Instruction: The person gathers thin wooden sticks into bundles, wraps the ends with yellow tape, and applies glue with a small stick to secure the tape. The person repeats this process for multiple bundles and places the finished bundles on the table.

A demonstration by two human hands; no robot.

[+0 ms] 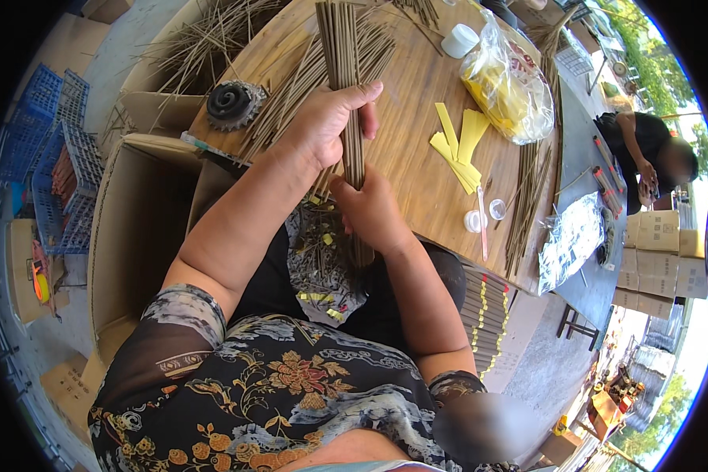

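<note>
Right hand (370, 206): wrapped round the lower length of 1 bundle of brown sticks (354, 149), thumb and fingers pressed to it. Bundle location: across the near edge of the wooden table (414, 98). Left hand (340, 118): clasped round the same bundle higher up, over the table. Loose sticks (287, 98): heaped on the table's left part. Yellow strips (470, 138): table's right part. Clear bag (511, 86), yellow contents: farther along the table. White tub (459, 41): table's far part. 1 co-worker (633, 145): beyond the table's right side.
</note>
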